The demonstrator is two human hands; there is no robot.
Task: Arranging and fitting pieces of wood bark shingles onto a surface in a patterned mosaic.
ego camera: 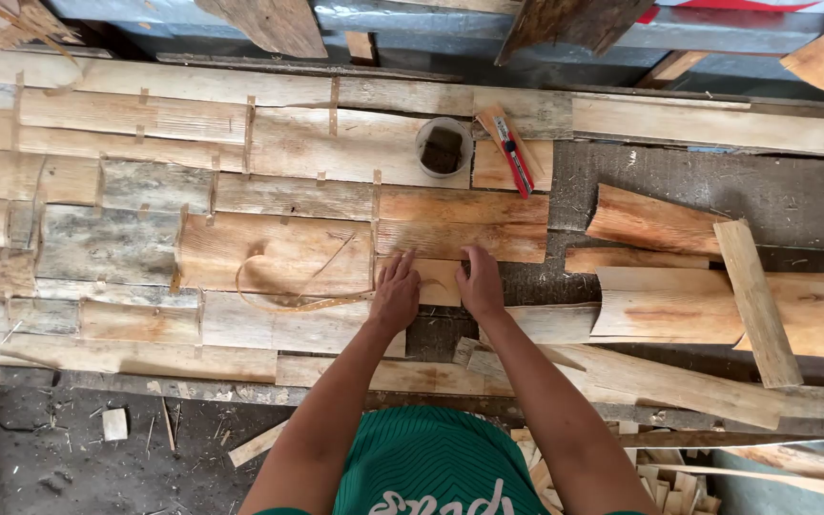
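Left hand [395, 294]: lies flat, palm down, fingers slightly spread and pressing on the left edge of a small wood piece [438, 282]; it grips nothing.
Right hand [481, 283]: flat as well, fingers close together, tips on the right edge of the same piece.
Small wood piece: sits between the two sets of fingertips, butted just under the orange board [460, 240] beyond the fingers.
Done so far: to the left of the fingers, a wide patchwork of boards [193, 200] already lies fitted edge to edge.
Left to do: to the right of the fingers, dark bare bench [774, 195] shows, with loose slabs [655, 221] scattered and not yet fitted.
Judgement: roughly two thirds covered.
Beyond the fingertips: a white cup [444, 146] and a red knife [513, 153] rest on the boards.
Near the left fingers: a curled wood strip [283, 303].
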